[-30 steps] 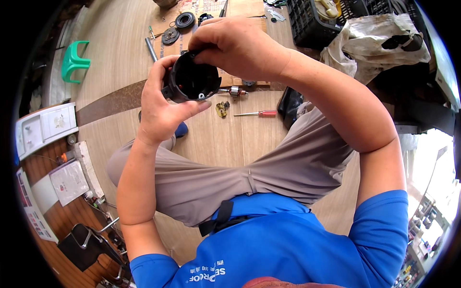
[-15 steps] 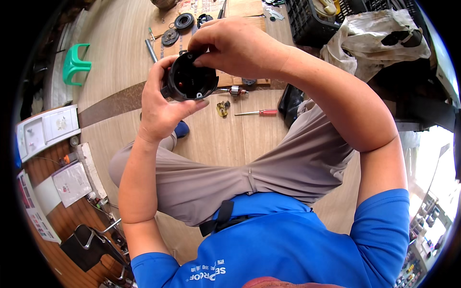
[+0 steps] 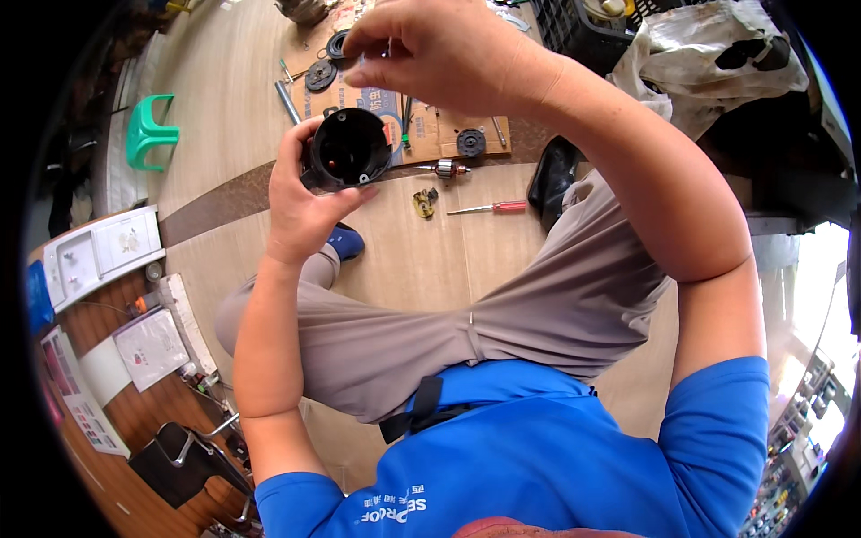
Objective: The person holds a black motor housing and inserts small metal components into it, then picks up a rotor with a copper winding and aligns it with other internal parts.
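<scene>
A black cylindrical motor housing (image 3: 352, 148) is in my left hand (image 3: 309, 197), its open end facing up toward me. The fingers wrap its left side and the thumb runs along its lower rim. Inside it is dark, with a small reddish spot low down. Above and to the right of the housing, my right hand (image 3: 430, 54) hovers over the cardboard (image 3: 444, 130), thumb and curled fingers apart, with nothing visible between them. Nearest its fingertips are a black ring (image 3: 338, 43) and a dark round disc (image 3: 320, 75). On the floor lie a motor armature (image 3: 446, 169) and a red-handled screwdriver (image 3: 489, 208).
A yellowish crumpled piece (image 3: 423, 203) lies near the screwdriver. Another round dark part (image 3: 470, 142) and a metal tube (image 3: 288, 103) are at the cardboard. A black crate (image 3: 574, 40) and stained white cloth (image 3: 682, 54) stand at far right, a green stool (image 3: 151, 133) at left.
My right hand has left the housing and moved up and away over the cardboard, its thumb and fingers parting. The left hand still holds the housing in about the same place.
</scene>
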Demonstrator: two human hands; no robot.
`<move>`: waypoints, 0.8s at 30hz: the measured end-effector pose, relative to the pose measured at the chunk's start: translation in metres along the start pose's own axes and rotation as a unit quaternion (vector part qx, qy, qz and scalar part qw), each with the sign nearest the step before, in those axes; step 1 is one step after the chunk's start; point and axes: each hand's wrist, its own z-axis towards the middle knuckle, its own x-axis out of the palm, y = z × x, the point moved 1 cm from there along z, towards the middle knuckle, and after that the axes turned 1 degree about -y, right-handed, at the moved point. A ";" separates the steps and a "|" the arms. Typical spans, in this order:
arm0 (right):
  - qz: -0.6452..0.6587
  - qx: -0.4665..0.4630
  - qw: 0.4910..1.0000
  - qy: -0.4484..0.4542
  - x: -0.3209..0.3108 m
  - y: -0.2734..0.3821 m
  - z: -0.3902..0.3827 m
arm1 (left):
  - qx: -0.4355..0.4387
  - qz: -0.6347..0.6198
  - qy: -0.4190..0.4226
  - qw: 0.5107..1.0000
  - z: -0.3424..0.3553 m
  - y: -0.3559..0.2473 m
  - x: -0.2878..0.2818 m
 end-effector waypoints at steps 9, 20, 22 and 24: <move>0.035 0.009 0.998 -0.050 -0.033 0.005 -0.004 | -0.048 0.188 0.023 0.981 -0.024 0.072 0.008; 0.037 -0.036 0.994 -0.101 -0.057 0.022 -0.030 | -0.161 0.271 -0.017 0.949 -0.035 0.166 0.025; 0.021 -0.026 0.994 -0.101 -0.053 0.021 -0.026 | -0.175 0.270 -0.015 0.947 -0.037 0.190 0.030; 0.016 -0.016 0.995 -0.093 -0.055 0.025 -0.024 | -0.188 0.281 -0.012 0.941 -0.040 0.219 0.030</move>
